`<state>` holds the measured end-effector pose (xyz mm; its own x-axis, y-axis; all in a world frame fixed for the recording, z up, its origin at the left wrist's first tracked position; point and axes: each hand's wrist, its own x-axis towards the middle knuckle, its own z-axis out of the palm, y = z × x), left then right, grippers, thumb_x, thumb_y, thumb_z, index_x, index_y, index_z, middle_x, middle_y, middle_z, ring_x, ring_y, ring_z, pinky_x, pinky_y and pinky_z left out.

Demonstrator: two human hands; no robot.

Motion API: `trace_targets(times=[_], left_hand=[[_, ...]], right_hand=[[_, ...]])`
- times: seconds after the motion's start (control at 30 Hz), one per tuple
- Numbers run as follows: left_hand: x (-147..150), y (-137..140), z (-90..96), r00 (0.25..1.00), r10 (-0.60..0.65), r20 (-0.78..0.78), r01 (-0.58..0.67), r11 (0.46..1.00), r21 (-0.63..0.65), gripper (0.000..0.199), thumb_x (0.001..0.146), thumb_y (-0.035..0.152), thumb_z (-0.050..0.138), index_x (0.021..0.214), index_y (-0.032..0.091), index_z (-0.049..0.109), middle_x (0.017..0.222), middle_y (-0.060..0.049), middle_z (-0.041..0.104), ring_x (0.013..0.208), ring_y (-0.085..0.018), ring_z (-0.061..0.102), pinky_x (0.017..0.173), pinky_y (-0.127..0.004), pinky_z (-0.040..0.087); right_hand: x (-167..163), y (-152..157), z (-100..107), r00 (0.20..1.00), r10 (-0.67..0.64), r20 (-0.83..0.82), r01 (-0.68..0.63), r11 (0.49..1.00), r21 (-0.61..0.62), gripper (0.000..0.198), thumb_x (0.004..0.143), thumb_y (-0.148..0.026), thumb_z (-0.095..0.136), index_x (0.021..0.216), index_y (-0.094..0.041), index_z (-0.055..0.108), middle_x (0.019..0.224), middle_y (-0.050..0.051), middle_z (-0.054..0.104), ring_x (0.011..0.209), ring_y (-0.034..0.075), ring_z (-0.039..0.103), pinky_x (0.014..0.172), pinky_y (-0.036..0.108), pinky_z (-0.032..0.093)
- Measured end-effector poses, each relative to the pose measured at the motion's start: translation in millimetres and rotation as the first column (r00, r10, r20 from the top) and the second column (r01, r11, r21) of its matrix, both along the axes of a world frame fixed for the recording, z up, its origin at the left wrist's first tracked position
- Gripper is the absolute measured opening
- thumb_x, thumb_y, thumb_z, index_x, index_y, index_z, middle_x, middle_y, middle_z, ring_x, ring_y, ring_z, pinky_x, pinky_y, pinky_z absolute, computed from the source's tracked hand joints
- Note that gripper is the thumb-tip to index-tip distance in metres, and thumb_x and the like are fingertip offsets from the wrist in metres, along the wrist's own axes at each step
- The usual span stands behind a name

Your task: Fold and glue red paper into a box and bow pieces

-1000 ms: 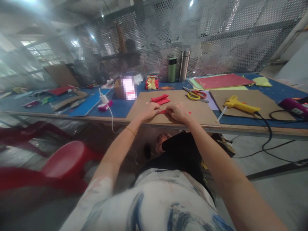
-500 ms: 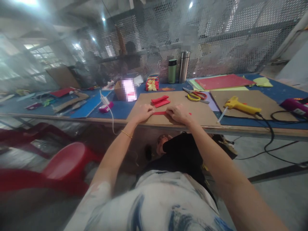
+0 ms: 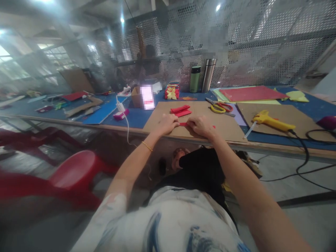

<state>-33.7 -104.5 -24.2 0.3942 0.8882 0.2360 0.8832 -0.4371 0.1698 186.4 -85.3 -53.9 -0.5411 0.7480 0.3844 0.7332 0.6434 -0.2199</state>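
Observation:
A narrow red strip point(image 3: 183, 124) lies on a brown cardboard sheet point(image 3: 154, 114) near the table's front edge. My left hand point(image 3: 168, 124) has its fingers closed on the strip's left end. Close beside it, my right hand point(image 3: 201, 126) is curled over the strip further right, and a red tip shows past that hand. Only a short length of red is visible between the two hands; the fingers cover the rest. Just behind them sits a folded red piece point(image 3: 181, 111), which neither hand touches. Whether the red material is paper or cloth, I cannot tell.
Scissors point(image 3: 218, 107) lie on the cardboard's right side. Further right is a yellow glue gun point(image 3: 274, 120) with a trailing black cable. A green bottle point(image 3: 195, 79) and a steel flask point(image 3: 209, 75) stand behind. A lit phone point(image 3: 147, 97) leans on a box at the left.
The camera has turned a little left, so the scene sits further right in the picture. My hands are slightly closer together on the red strip.

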Motion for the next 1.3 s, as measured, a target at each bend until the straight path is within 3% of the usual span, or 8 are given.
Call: trace_targets(times=[0.17,0.37,0.5,0.7,0.93,1.3], left_hand=[[-0.6,0.9,2.2,0.999,-0.008,-0.035,0.008,1.000,-0.011,0.021,0.103,0.024,0.058,0.091,0.017,0.074,0.109,-0.011,0.078,0.105,-0.027,0.068,0.098,-0.042,0.044],[27.0,-2.9,4.2,0.995,-0.031,-0.092,0.037,0.997,0.066,0.022,0.105,0.026,0.056,0.103,0.018,0.076,0.115,-0.015,0.077,0.116,-0.031,0.066,0.109,-0.050,0.037],[43.0,2.4,-5.4,0.999,-0.026,0.023,0.025,0.999,0.022,0.013,0.100,0.019,0.062,0.094,0.016,0.073,0.106,-0.013,0.077,0.107,-0.029,0.068,0.105,-0.047,0.041],[37.5,9.6,-16.2,0.976,-0.065,0.209,0.066,0.998,0.000,0.014,0.098,0.015,0.063,0.086,0.018,0.070,0.102,-0.007,0.077,0.102,-0.023,0.068,0.094,-0.036,0.049],[42.4,0.4,-17.2,0.997,0.010,0.075,-0.013,0.999,0.039,0.013,0.104,0.022,0.063,0.096,0.019,0.073,0.106,-0.009,0.077,0.109,-0.028,0.068,0.100,-0.045,0.043],[45.8,-2.7,-17.4,0.999,0.045,0.021,-0.045,0.999,0.027,0.019,0.106,0.024,0.056,0.095,0.019,0.071,0.109,-0.009,0.075,0.110,-0.028,0.063,0.099,-0.044,0.036]], right_hand=[[-1.4,2.3,-3.1,0.999,0.013,-0.035,-0.012,1.000,0.019,0.034,0.100,-0.023,0.049,0.087,-0.016,0.080,0.091,0.013,0.080,0.079,0.021,0.063,0.073,0.033,0.033],[1.1,6.0,-3.3,0.999,0.017,-0.047,-0.016,0.999,0.028,0.029,0.095,-0.019,0.052,0.088,-0.016,0.080,0.090,0.013,0.080,0.079,0.022,0.063,0.073,0.034,0.033],[1.5,5.8,-3.1,0.999,-0.017,-0.032,0.018,0.999,0.033,0.028,0.096,-0.019,0.053,0.089,-0.016,0.080,0.091,0.013,0.081,0.079,0.023,0.064,0.073,0.034,0.033],[1.2,3.9,-5.8,1.000,-0.026,-0.011,0.026,0.999,0.029,0.028,0.097,-0.020,0.054,0.091,-0.016,0.081,0.094,0.014,0.082,0.085,0.024,0.067,0.077,0.035,0.031],[6.1,3.4,-9.9,0.998,-0.048,0.028,0.044,0.991,0.124,0.029,0.101,-0.024,0.052,0.090,-0.018,0.078,0.095,0.013,0.079,0.085,0.023,0.064,0.080,0.036,0.027],[63.0,5.7,-18.1,0.979,-0.174,0.105,0.140,0.952,0.271,0.033,0.100,-0.029,0.050,0.079,-0.018,0.073,0.083,0.012,0.070,0.079,0.024,0.057,0.076,0.038,0.025]])
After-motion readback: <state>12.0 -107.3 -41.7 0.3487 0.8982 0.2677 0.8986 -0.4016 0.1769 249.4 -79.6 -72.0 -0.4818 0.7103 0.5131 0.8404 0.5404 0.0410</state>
